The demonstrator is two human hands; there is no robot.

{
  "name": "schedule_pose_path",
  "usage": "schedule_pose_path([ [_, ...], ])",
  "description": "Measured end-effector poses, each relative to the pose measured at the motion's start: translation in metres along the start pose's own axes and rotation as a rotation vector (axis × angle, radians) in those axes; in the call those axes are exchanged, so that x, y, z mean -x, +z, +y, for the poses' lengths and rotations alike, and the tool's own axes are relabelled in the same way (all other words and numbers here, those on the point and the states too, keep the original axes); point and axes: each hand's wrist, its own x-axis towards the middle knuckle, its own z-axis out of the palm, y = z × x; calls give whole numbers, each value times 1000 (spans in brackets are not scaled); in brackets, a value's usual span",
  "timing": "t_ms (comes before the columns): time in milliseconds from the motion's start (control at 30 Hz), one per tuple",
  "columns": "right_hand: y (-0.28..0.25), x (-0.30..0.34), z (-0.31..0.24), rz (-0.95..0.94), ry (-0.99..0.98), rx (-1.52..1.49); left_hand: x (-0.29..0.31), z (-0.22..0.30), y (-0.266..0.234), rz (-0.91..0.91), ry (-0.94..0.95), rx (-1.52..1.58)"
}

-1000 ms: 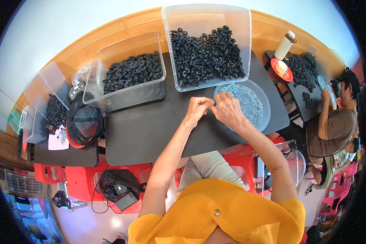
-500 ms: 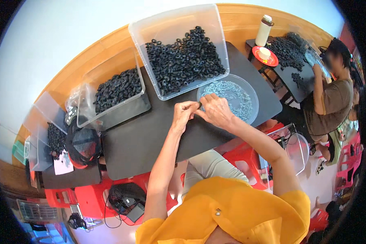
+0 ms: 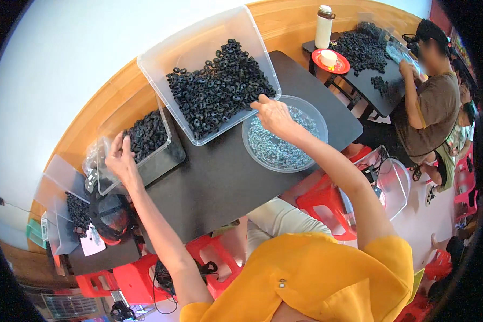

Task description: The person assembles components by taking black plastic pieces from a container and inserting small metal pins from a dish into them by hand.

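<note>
Now apart: left hand (image 3: pixel 121 161) spread on smaller bin (image 3: pixel 145 140), right hand (image 3: pixel 273 115) loosely open at larger bin (image 3: pixel 212 80)

A small assembly workshop: clear plastic bins (image 3: pixel 209 53) heaped with black rings (image 3: pixel 217 88) crowd a black bench (image 3: pixel 220 177), a round tray of small metal parts (image 3: pixel 284 142) beside them, and another person (image 3: pixel 429 102) sorts rings at a neighbouring bench (image 3: pixel 375 80).

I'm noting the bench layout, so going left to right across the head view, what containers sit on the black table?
Small clear plastic bin of black rings under the left hand → large clear plastic bin of black rings → round clear bowl of small silvery parts by the right hand.
</note>
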Motion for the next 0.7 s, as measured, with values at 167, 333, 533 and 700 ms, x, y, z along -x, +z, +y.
schedule_pose_path([
  [167,20,-8,8,-92,-91,80,14,-6,6,67,100,-225],
  [333,17,-9,12,4,-203,30,68,15,42,16,261,6],
  [533,2,6,2,-141,246,-967,126,18,99,-494,-275,445],
  [700,-12,32,-16,-291,473,-1607,153,26,120,-642,-398,589],
])
